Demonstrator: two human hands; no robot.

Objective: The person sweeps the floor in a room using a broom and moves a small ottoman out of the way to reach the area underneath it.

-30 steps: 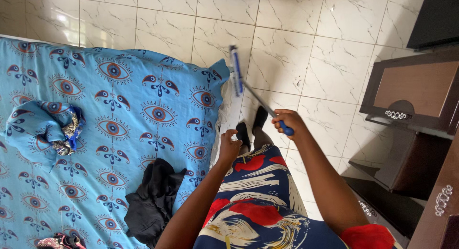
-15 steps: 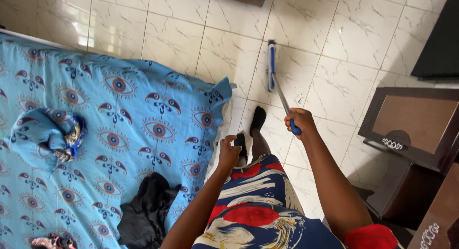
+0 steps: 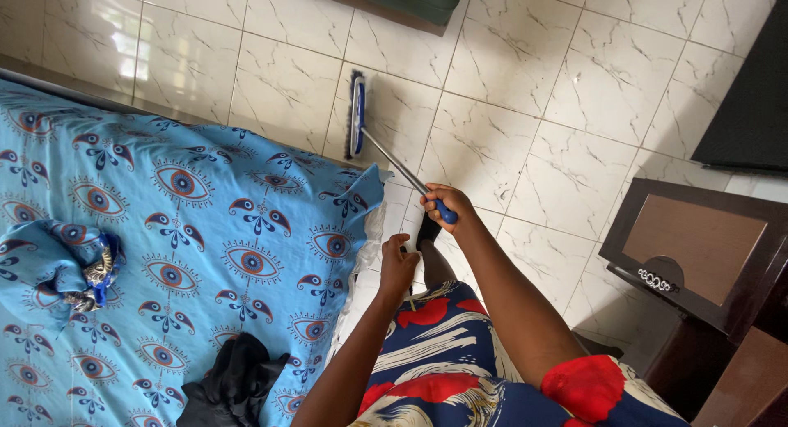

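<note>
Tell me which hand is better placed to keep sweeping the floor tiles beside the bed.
Right. The right hand is already closed around the broom handle, with the blue brush head out on the floor tiles. The left hand is curled, holds nothing, and sits by the blue patterned bedsheet.

A long-handled broom with a blue plastic head, dark bristles and a thin silver metal shaft (image 3: 358, 115) is held out over the white marble-patterned tile floor (image 3: 574, 91). Its narrow head stands almost upright in the view, bristles turned to the left, just past the far corner of the bed. The shaft slants down and to the right from the head to a blue grip at its end, where the right hand (image 3: 443, 204) is wrapped closed around it.
</note>
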